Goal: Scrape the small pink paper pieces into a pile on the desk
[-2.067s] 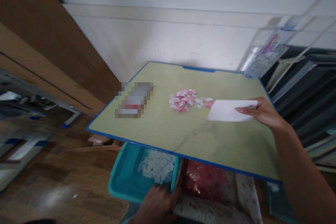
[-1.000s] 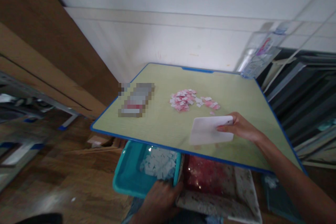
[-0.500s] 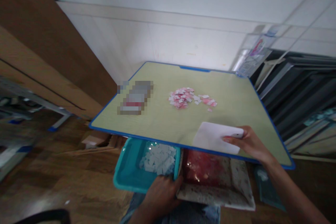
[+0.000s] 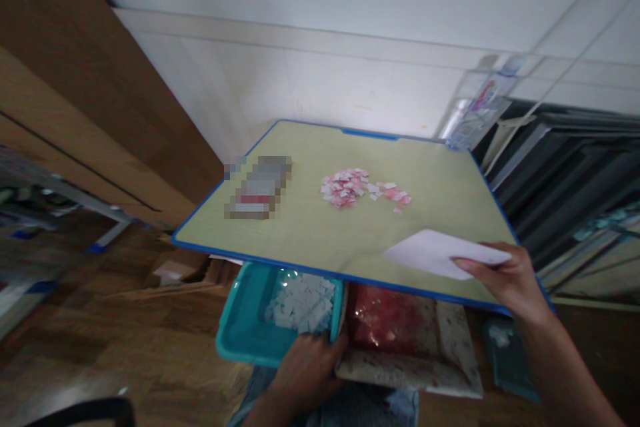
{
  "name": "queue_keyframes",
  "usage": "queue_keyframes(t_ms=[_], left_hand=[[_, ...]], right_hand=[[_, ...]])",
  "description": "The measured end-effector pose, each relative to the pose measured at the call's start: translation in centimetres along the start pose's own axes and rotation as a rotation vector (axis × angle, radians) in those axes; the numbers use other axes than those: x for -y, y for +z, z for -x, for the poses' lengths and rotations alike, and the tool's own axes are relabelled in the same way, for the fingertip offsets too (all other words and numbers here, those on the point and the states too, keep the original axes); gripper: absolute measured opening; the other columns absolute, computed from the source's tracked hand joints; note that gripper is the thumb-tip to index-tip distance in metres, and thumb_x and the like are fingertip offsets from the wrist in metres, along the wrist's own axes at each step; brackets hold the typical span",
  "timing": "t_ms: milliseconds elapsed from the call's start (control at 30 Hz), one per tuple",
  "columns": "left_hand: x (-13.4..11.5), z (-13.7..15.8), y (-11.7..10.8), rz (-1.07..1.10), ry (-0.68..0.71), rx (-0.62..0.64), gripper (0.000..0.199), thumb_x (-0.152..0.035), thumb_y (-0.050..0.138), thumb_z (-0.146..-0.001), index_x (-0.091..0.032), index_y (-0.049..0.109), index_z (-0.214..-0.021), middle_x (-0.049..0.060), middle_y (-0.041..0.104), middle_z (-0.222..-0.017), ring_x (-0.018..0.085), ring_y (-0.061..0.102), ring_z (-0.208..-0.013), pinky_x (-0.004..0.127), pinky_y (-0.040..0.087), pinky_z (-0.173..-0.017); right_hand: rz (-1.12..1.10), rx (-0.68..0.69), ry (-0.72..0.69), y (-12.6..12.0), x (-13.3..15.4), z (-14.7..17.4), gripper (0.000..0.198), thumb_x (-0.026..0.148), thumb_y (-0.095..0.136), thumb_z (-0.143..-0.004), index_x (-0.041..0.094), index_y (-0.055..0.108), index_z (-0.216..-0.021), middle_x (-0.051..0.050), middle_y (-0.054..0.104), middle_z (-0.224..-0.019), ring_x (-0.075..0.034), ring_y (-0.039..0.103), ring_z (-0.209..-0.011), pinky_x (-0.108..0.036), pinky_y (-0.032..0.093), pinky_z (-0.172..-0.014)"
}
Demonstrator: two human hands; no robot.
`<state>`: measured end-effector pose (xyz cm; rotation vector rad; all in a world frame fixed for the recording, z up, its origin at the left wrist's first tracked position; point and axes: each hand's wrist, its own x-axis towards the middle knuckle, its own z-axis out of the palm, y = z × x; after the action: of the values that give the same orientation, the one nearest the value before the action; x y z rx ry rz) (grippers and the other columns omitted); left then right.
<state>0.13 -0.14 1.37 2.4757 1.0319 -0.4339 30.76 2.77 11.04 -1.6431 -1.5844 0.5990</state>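
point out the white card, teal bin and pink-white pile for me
White card [image 4: 431, 253]: head view, middle of its flat face
Teal bin [image 4: 251, 312]: head view, bare inside, toward its left
Pink-white pile [image 4: 345, 188]: head view, middle of the heap

The right hand [image 4: 515, 283] pinches a white card [image 4: 433, 255] over the table [image 4: 300, 237], pink-and-white scraps [image 4: 345, 188] beyond it leftward; the left hand [image 4: 309, 368] touches where a teal basin [image 4: 227, 347] meets a stained tray [image 4: 400, 371].

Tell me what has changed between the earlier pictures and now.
The right hand, holding the white card throughout, has moved from beside the pile of pieces to the near edge of the table. Stray scraps seen near there are no longer visible. The pile stayed, as did the left hand between basin and tray.
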Motion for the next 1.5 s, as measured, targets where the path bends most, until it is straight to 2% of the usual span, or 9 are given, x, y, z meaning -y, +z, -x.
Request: queue_keyframes(t_ms=[167, 267, 467, 700, 900, 1000, 1133, 1233, 1500], left_hand=[[-0.1, 0.0, 0.1, 0.006, -0.032, 0.014, 0.047, -0.033, 0.047, -0.078, -0.018, 0.036, -0.122, 0.010, 0.058, -0.084, 0.027, 0.054, -0.078, 0.036, 0.039, -0.067], [-0.1, -0.1, 0.3, -0.005, -0.031, -0.007, 0.045, -0.032, 0.048, -0.077, -0.019, 0.039, -0.119, 0.009, 0.059, -0.083, 0.027, 0.054, -0.076, 0.036, 0.039, -0.065], [0.0, -0.2, 0.3, -0.015, -0.017, -0.006, 0.048, -0.035, 0.049, -0.077, -0.018, 0.037, -0.121, 0.011, 0.059, -0.084, 0.027, 0.055, -0.075, 0.036, 0.039, -0.065], [0.0, -0.1, 0.7, -0.022, -0.013, -0.061, 0.048, -0.034, 0.051, -0.077, -0.018, 0.038, -0.121, 0.008, 0.059, -0.082, 0.026, 0.054, -0.073, 0.034, 0.039, -0.063], [-0.1, 0.1, 0.9, -0.016, -0.024, -0.093, 0.050, -0.034, 0.052, -0.077, -0.018, 0.037, -0.122, 0.007, 0.058, -0.077, 0.026, 0.052, -0.069, 0.034, 0.038, -0.060], [0.3, 0.1, 1.8, -0.007, -0.020, -0.089, 0.044, -0.037, 0.050, -0.077, -0.019, 0.042, -0.117, 0.008, 0.058, -0.079, 0.026, 0.052, -0.069, 0.034, 0.038, -0.060], [1.0, 0.0, 3.5, -0.023, -0.021, -0.136, 0.047, -0.034, 0.055, -0.073, -0.022, 0.044, -0.117, 0.008, 0.057, -0.079, 0.026, 0.051, -0.070, 0.035, 0.039, -0.062], [1.4, -0.4, 4.0, -0.046, -0.007, -0.089, 0.056, -0.038, 0.059, -0.070, -0.021, 0.042, -0.121, 0.009, 0.059, -0.080, 0.027, 0.053, -0.068, 0.035, 0.040, -0.060], [1.9, -0.7, 4.4, -0.113, 0.019, -0.030, 0.049, -0.030, 0.061, -0.069, -0.024, 0.047, -0.115, 0.007, 0.061, -0.076, 0.026, 0.056, -0.063, 0.032, 0.042, -0.054]], right_hand=[[-0.129, 0.017, 0.143, 0.0, -2.0, -2.5, 0.027, 0.037, 0.065, -0.062, 0.012, 0.069, -0.074, -0.003, 0.065, -0.059, -0.015, 0.054, -0.048, -0.024, 0.040, -0.042], [-0.137, 0.111, 0.199, 0.6, -2.2, -2.5, 0.027, 0.037, 0.065, -0.061, 0.011, 0.068, -0.068, -0.003, 0.063, -0.054, -0.013, 0.051, -0.044, -0.023, 0.039, -0.040], [-0.113, 0.325, 0.126, 0.0, -2.2, -1.8, 0.025, 0.036, 0.067, -0.060, 0.012, 0.064, -0.056, 0.001, 0.055, -0.045, -0.010, 0.047, -0.040, -0.020, 0.034, -0.036], [-0.171, 0.038, -0.033, -1.3, 0.6, -8.9, 0.025, 0.034, 0.069, -0.058, 0.013, 0.065, -0.072, -0.002, 0.064, -0.060, -0.013, 0.053, -0.045, -0.023, 0.041, -0.039], [-0.124, -0.260, -0.228, 1.3, 1.4, -14.5, 0.025, 0.039, 0.069, -0.056, 0.016, 0.061, -0.065, -0.001, 0.060, -0.056, -0.013, 0.050, -0.046, -0.023, 0.038, -0.038], [-0.082, -0.394, -0.211, 2.4, -0.2, -14.8, 0.026, 0.040, 0.067, -0.058, 0.016, 0.059, -0.059, 0.000, 0.056, -0.052, -0.012, 0.048, -0.044, -0.023, 0.035, -0.038], [-0.013, -0.348, -0.154, 2.1, -1.6, -14.3, 0.027, 0.041, 0.066, -0.059, 0.014, 0.061, -0.060, -0.001, 0.058, -0.055, -0.012, 0.049, -0.045, -0.023, 0.035, -0.038], [0.055, -0.329, -0.124, 1.5, -1.8, -14.3, 0.028, 0.041, 0.064, -0.061, 0.013, 0.062, -0.064, -0.002, 0.060, -0.056, -0.013, 0.050, -0.046, -0.023, 0.035, -0.039], [-0.007, -0.476, 0.040, 2.2, -4.6, -15.4, 0.033, 0.041, 0.060, -0.063, 0.009, 0.065, -0.070, -0.006, 0.063, -0.060, -0.015, 0.050, -0.045, -0.024, 0.034, -0.039]])
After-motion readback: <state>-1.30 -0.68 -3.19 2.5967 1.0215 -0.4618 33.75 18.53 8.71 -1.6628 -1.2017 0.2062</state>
